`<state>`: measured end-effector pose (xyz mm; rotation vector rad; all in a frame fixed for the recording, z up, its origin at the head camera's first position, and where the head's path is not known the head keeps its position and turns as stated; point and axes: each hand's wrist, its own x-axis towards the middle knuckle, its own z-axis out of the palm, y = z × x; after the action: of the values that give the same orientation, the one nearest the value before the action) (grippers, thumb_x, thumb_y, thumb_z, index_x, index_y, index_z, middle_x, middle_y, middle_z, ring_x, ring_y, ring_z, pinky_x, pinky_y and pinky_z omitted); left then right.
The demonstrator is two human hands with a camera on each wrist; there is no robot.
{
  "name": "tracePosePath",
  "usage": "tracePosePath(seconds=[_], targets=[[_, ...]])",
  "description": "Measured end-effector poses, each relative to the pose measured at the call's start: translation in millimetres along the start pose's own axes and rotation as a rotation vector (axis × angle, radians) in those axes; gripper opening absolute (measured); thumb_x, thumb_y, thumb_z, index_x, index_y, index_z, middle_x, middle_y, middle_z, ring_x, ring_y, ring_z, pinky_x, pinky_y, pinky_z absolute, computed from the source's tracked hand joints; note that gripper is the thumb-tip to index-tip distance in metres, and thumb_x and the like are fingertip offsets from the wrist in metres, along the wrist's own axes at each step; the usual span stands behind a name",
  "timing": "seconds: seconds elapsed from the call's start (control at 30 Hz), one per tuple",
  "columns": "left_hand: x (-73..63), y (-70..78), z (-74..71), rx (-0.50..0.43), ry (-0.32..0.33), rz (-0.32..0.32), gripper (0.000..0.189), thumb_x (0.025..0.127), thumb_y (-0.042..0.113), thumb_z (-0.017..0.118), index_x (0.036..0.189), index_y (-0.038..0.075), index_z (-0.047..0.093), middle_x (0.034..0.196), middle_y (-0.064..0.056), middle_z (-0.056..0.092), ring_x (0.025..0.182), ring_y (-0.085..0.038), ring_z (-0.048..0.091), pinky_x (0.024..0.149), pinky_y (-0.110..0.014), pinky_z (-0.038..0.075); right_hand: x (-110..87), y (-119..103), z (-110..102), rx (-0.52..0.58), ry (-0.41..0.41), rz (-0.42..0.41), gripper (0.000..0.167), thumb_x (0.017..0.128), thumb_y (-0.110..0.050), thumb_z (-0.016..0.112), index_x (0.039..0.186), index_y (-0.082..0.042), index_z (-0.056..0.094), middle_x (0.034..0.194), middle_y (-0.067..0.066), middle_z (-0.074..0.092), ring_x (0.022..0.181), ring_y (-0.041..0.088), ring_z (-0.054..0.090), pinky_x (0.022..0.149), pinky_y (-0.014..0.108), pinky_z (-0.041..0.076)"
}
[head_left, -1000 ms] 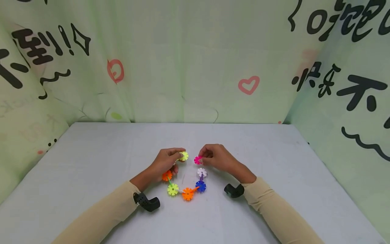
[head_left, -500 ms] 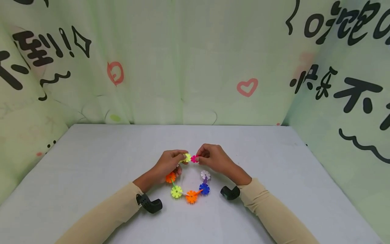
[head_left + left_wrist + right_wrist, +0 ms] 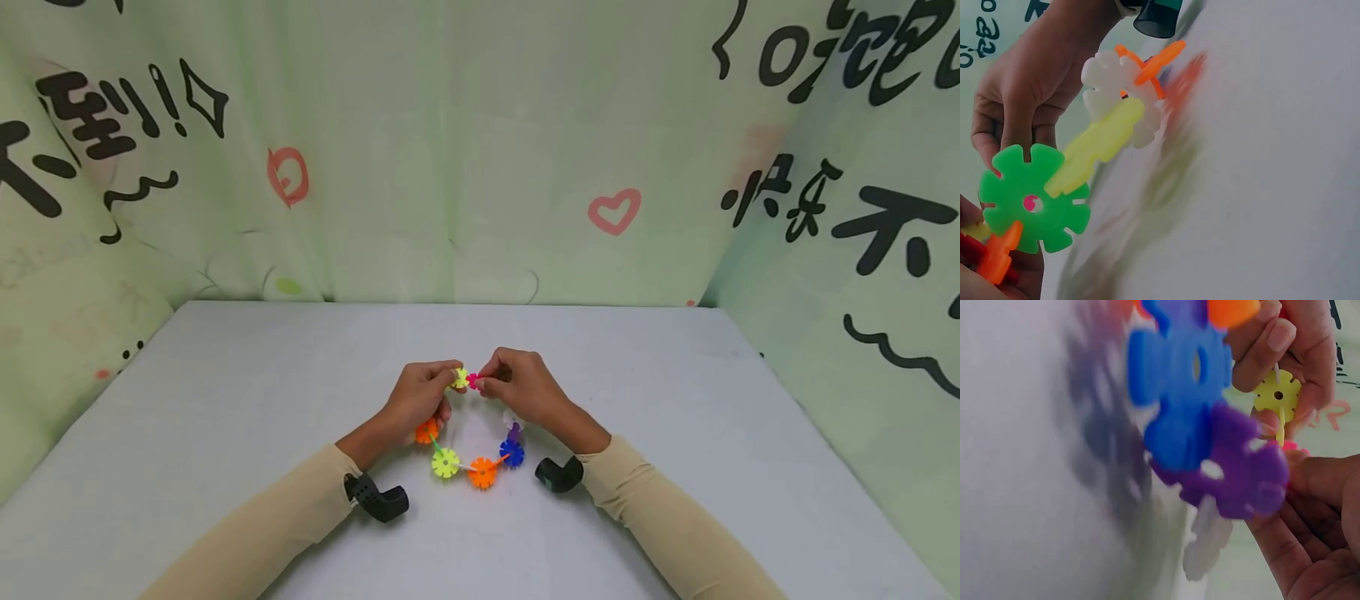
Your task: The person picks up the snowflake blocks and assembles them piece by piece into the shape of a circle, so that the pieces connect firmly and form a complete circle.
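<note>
My left hand (image 3: 418,390) pinches a yellow notched snowflake disc (image 3: 461,379) at the end of a chain of interlocked plastic discs. My right hand (image 3: 521,385) pinches a pink disc (image 3: 472,381) against that yellow one; fingers hide how deeply their slots engage. Below the hands the chain curves in a U through an orange disc (image 3: 427,432), a yellow-green disc (image 3: 446,463), another orange disc (image 3: 482,473) and a blue disc (image 3: 512,454). A purple disc (image 3: 1244,465) and a whitish disc (image 3: 1207,544) form its other end. Close to the left wrist camera is a green disc (image 3: 1035,219).
A white-covered table (image 3: 300,350) lies beneath the hands. Green printed curtains (image 3: 390,167) stand behind it and at both sides. Black wrist cameras, such as the left one (image 3: 378,502), stick out inward from the sleeves.
My hands have come together, so the pink disc, earlier apart from the yellow one, now meets it. The hanging chain has shifted slightly right, its white end now partly behind my right hand.
</note>
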<state>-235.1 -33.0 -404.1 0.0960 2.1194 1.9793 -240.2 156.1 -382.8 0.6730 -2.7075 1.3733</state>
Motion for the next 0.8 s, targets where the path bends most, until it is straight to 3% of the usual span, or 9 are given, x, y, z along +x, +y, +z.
tracePosePath(seconds=[0.27, 0.6, 0.8], targets=[[4.0, 5.3, 8.2, -0.016, 0.02, 0.048, 0.038, 0.102, 0.014, 0.045, 0.135, -0.001, 0.054, 0.098, -0.019, 0.065, 0.044, -0.014, 0.047, 0.044, -0.021, 0.044, 2.8, -3, 0, -0.003, 0.111, 0.003, 0.008, 0.086, -0.001, 0.072, 0.083, -0.003, 0.065, 0.075, 0.001, 0.069, 0.066, 0.011, 0.067, 0.062, 0.027, 0.055], [1.7, 5.6, 1.2, 0.012, 0.052, 0.048, 0.037, 0.101, 0.017, 0.05, 0.134, 0.003, 0.058, 0.101, -0.019, 0.065, 0.045, -0.014, 0.048, 0.044, -0.022, 0.044, 8.1, -5, -9, -0.082, -0.006, -0.057, 0.005, 0.089, 0.0, 0.069, 0.092, -0.004, 0.069, 0.087, 0.003, 0.07, 0.079, 0.014, 0.068, 0.072, 0.028, 0.055], [6.0, 1.1, -4.0, -0.013, 0.119, 0.046, 0.035, 0.101, 0.02, 0.051, 0.132, 0.005, 0.059, 0.096, -0.019, 0.065, 0.044, -0.015, 0.048, 0.045, -0.022, 0.046, 7.4, 3, -17, -0.138, -0.035, -0.078, 0.018, 0.095, -0.009, 0.063, 0.109, -0.004, 0.072, 0.105, 0.005, 0.07, 0.097, 0.019, 0.067, 0.085, 0.036, 0.053]])
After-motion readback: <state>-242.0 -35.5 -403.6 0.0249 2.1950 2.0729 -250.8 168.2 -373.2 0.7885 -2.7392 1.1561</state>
